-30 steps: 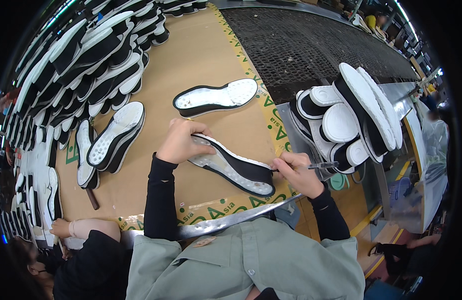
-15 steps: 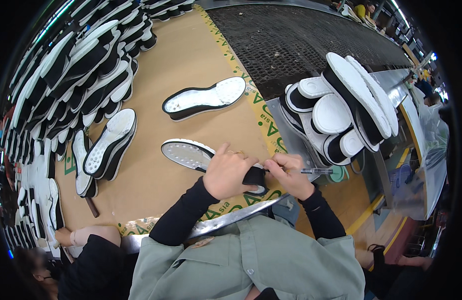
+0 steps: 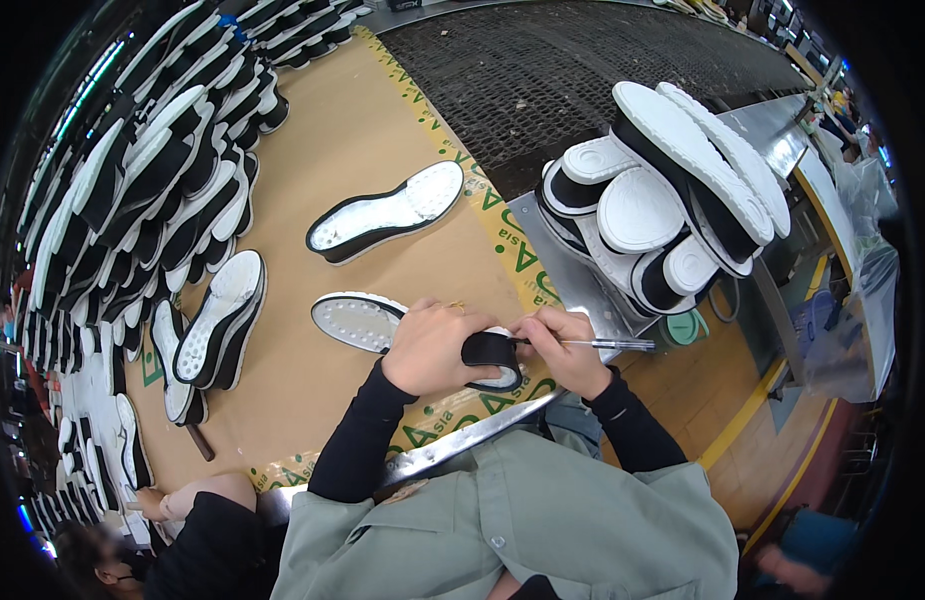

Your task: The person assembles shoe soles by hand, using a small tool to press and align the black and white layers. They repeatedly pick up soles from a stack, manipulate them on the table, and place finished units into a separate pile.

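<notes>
A black and white shoe sole (image 3: pixel 357 320) lies on the brown cardboard-covered table (image 3: pixel 322 130), studded white face up. My left hand (image 3: pixel 432 347) presses down on its near end and covers the middle. My right hand (image 3: pixel 562 350) grips a thin silver pen-like tool (image 3: pixel 607 344), its tip at the heel end of the sole. Both sleeves are black.
Another sole (image 3: pixel 387 210) lies further out on the table. Two more soles (image 3: pixel 217 320) lie to the left. Rows of soles (image 3: pixel 132 200) crowd the left rim. A stack of soles (image 3: pixel 662 190) stands right, beside a dark mesh conveyor (image 3: pixel 542 70). Another person (image 3: pixel 182 520) sits lower left.
The sole was turned from black face up to studded white face up and shifted left. My left hand came down onto it, and my right hand brought the tool to its heel.
</notes>
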`<state>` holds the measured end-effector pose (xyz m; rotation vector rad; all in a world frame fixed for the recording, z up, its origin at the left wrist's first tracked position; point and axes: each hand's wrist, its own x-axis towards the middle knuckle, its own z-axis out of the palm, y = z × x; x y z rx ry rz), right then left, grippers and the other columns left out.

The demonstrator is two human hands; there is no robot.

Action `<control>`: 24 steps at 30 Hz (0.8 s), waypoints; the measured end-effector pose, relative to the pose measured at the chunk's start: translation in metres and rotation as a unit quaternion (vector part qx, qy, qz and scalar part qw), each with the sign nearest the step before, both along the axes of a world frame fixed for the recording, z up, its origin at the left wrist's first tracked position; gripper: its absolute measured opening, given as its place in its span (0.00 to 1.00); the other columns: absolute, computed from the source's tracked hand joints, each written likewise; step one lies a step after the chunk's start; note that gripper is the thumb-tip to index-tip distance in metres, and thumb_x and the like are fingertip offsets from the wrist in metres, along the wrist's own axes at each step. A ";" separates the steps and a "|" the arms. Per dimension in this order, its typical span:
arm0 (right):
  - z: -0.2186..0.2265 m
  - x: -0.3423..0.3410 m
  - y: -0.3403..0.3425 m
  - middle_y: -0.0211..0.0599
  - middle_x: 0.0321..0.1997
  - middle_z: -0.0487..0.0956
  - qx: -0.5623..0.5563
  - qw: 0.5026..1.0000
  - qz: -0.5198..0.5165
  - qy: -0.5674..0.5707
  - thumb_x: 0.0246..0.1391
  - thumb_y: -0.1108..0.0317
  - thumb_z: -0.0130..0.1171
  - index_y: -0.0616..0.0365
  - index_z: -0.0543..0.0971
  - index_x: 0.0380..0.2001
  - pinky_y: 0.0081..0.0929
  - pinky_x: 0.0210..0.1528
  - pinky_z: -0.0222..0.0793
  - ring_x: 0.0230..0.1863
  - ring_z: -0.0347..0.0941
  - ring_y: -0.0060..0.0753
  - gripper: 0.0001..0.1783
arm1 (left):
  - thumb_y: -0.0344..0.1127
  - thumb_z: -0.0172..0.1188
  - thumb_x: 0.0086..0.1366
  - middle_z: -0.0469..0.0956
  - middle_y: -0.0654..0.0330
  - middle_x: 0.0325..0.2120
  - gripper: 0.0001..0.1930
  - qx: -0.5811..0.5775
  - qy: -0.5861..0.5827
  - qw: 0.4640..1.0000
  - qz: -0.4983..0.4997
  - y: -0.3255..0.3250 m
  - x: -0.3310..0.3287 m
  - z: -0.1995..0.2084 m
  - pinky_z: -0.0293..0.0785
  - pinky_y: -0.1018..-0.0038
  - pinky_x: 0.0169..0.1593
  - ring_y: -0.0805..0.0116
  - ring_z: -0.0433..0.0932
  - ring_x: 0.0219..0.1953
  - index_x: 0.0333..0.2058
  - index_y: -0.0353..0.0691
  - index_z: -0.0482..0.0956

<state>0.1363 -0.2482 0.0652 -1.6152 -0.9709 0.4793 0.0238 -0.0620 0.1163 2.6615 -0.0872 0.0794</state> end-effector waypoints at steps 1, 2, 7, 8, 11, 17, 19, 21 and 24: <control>-0.005 -0.001 -0.003 0.36 0.28 0.82 0.012 1.000 -0.009 0.027 0.63 0.72 0.51 0.68 0.80 0.32 0.17 0.29 0.71 0.27 0.77 0.19 0.12 | 0.49 0.73 0.44 0.82 0.57 0.28 0.23 -0.001 0.005 1.000 -0.004 0.000 0.001 0.001 0.69 0.65 0.44 0.57 0.80 0.35 0.38 0.45 0.82; -0.012 -0.004 -0.006 0.36 0.29 0.82 0.024 0.998 -0.018 0.054 0.63 0.71 0.50 0.68 0.80 0.32 0.17 0.30 0.71 0.28 0.77 0.19 0.12 | 0.49 0.73 0.44 0.82 0.56 0.29 0.24 -0.002 0.010 1.000 -0.008 0.001 0.002 0.002 0.70 0.65 0.45 0.56 0.80 0.35 0.40 0.45 0.82; -0.025 -0.012 -0.009 0.37 0.33 0.83 0.074 0.990 -0.042 0.110 0.65 0.71 0.49 0.69 0.79 0.32 0.17 0.31 0.71 0.29 0.76 0.18 0.13 | 0.48 0.72 0.45 0.82 0.55 0.30 0.24 -0.007 0.024 1.000 -0.018 0.002 0.005 0.006 0.72 0.65 0.42 0.54 0.80 0.34 0.40 0.43 0.82; -0.024 -0.010 -0.009 0.37 0.33 0.83 0.070 0.992 -0.037 0.096 0.65 0.71 0.49 0.70 0.79 0.32 0.17 0.31 0.71 0.29 0.76 0.18 0.13 | 0.48 0.72 0.45 0.82 0.55 0.30 0.24 -0.006 0.026 0.999 -0.019 0.002 0.005 0.006 0.73 0.65 0.41 0.54 0.80 0.34 0.40 0.43 0.81; -0.022 -0.010 -0.006 0.39 0.35 0.83 0.073 0.994 -0.032 0.073 0.65 0.71 0.49 0.69 0.79 0.31 0.16 0.32 0.72 0.28 0.75 0.18 0.13 | 0.47 0.73 0.44 0.82 0.56 0.28 0.23 -0.005 0.013 1.000 -0.013 0.000 0.004 0.004 0.72 0.64 0.40 0.55 0.80 0.34 0.38 0.43 0.82; -0.025 -0.023 -0.008 0.42 0.37 0.83 0.112 0.986 -0.068 0.108 0.65 0.71 0.49 0.69 0.77 0.29 0.16 0.31 0.71 0.27 0.74 0.18 0.13 | 0.46 0.73 0.44 0.82 0.55 0.29 0.23 -0.034 0.026 0.999 -0.006 0.000 0.004 0.009 0.74 0.63 0.38 0.54 0.80 0.35 0.38 0.42 0.81; -0.025 -0.022 -0.007 0.41 0.35 0.83 0.137 0.981 -0.083 0.110 0.64 0.70 0.50 0.69 0.78 0.30 0.17 0.30 0.71 0.26 0.75 0.18 0.13 | 0.44 0.73 0.44 0.81 0.54 0.30 0.24 -0.056 0.016 0.998 0.000 0.002 0.004 0.015 0.74 0.64 0.39 0.54 0.80 0.35 0.40 0.41 0.81; -0.020 -0.018 -0.003 0.37 0.31 0.83 0.174 0.976 -0.091 0.094 0.64 0.69 0.52 0.69 0.80 0.32 0.17 0.28 0.71 0.25 0.76 0.18 0.13 | 0.42 0.74 0.46 0.81 0.53 0.32 0.25 -0.095 -0.003 0.995 0.016 0.007 -0.001 0.020 0.75 0.66 0.41 0.54 0.80 0.36 0.43 0.39 0.80; 0.026 -0.009 0.010 0.37 0.29 0.83 0.217 0.972 -0.080 0.045 0.63 0.69 0.52 0.69 0.80 0.33 0.17 0.28 0.71 0.26 0.76 0.19 0.12 | 0.38 0.74 0.47 0.80 0.52 0.35 0.27 -0.207 -0.060 0.975 0.051 0.010 -0.010 0.031 0.75 0.69 0.43 0.55 0.79 0.37 0.47 0.36 0.77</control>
